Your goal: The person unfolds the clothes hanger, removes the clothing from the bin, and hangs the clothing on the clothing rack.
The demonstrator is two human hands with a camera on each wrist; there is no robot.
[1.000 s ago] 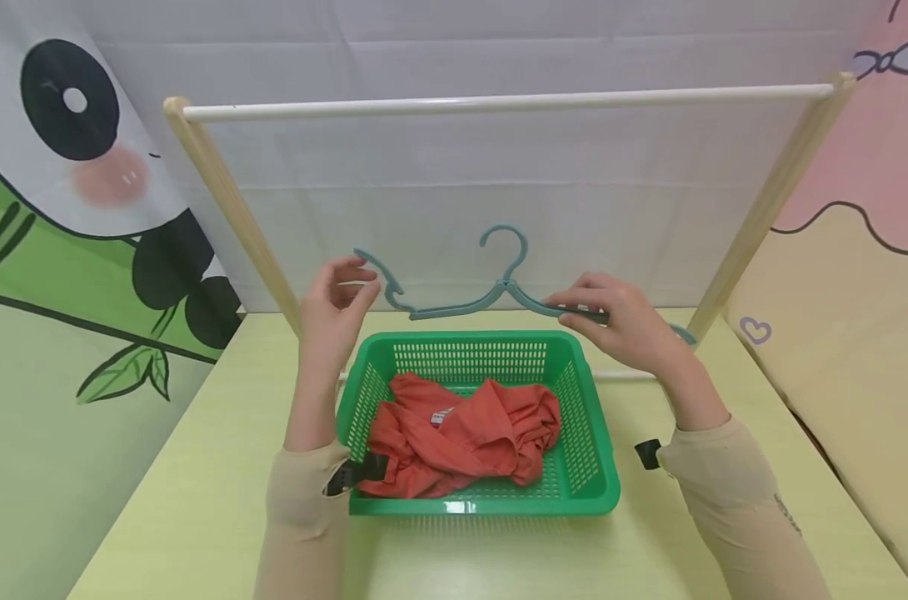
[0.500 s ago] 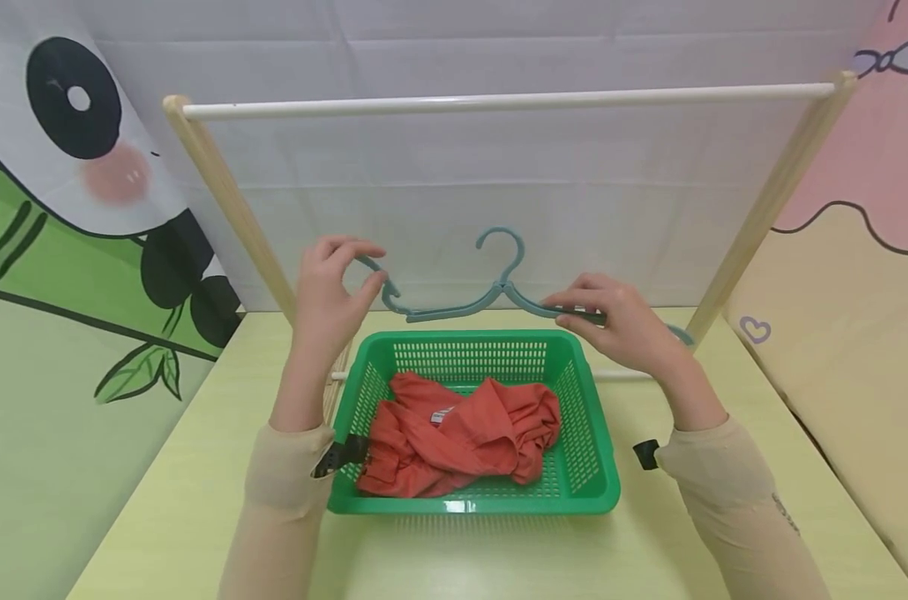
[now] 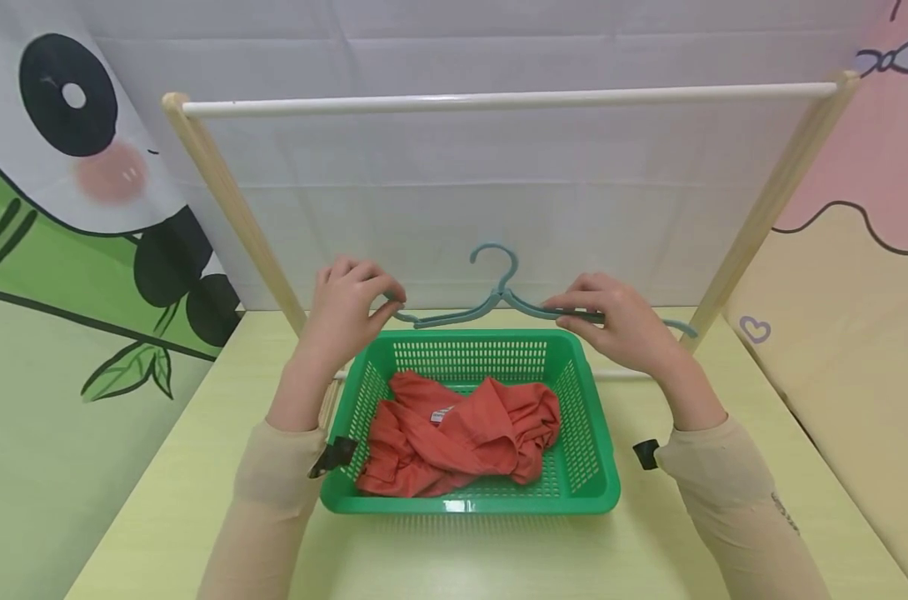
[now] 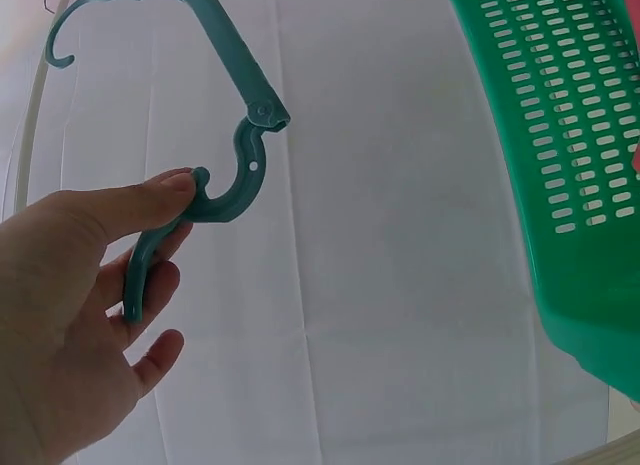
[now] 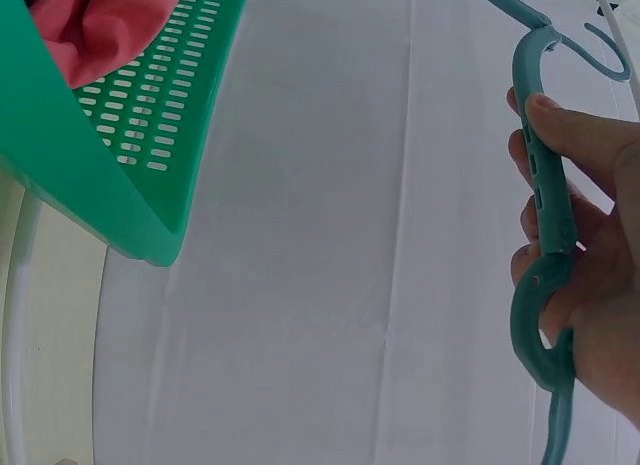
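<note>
A teal folding clothes hanger (image 3: 454,318) is held up between both hands, behind and above the green basket, its hook pointing upward. My left hand (image 3: 349,304) pinches the hinged end piece on the left; in the left wrist view the thumb (image 4: 165,190) lies on its notch and the tip pokes out below the fingers. My right hand (image 3: 611,321) grips the hanger's right arm, with the thumb on one side and the fingers behind it in the right wrist view. The right end piece (image 5: 560,415) extends past that palm. A crumpled red garment (image 3: 469,433) with a white label lies in the basket.
The green perforated basket (image 3: 469,505) stands on a pale yellow table (image 3: 177,500). Behind it rises a rack with wooden side posts (image 3: 232,200) and a white top rail (image 3: 499,102). White cloth hangs at the back; cartoon-printed panels flank both sides.
My left hand first moved up onto the left end piece, then swung it down and outward, so it lies more in line with the hanger. The hook shifted slightly left and lower; the right hand kept its grip.
</note>
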